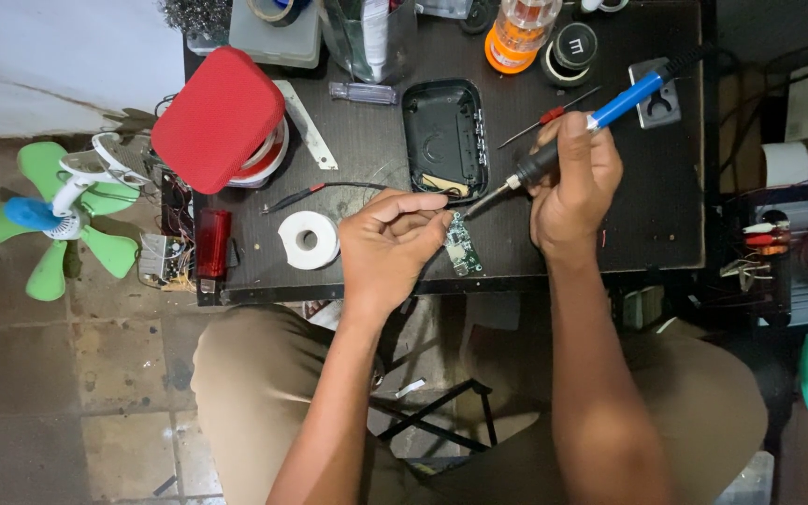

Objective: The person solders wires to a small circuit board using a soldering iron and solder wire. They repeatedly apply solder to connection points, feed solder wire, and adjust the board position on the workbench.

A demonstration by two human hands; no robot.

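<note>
Soldering iron (600,117) in right hand (574,182) touches circuit board (461,249) under left hand (387,245).

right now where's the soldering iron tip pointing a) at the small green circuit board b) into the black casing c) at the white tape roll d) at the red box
a: the right hand holds the blue-handled soldering iron, its tip down at the small green circuit board that the left hand steadies.
</note>
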